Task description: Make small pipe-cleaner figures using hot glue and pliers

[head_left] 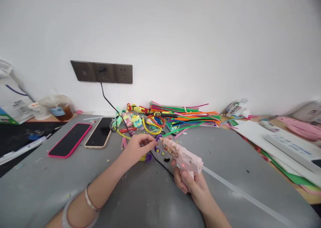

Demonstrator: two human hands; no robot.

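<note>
My right hand is wrapped around the handle of a pale pink hot glue gun. A small red light glows on its body, and a long translucent glue stick sticks out of its back end. The gun's nozzle is close to a curled purple pipe-cleaner piece; whether they touch I cannot tell. Thumb and fingers of my left hand pinch at the edge of this purple piece. Beneath and beside the left hand lies a yellow and purple piece on the grey table mat.
Bundled coloured pipe cleaners lie along the wall beside a pile of small fuzzy figures. Two phones, one in a pink case and one pale-edged, are left. A black cord crosses the mat. Papers stack at right; a drink cup stands back left.
</note>
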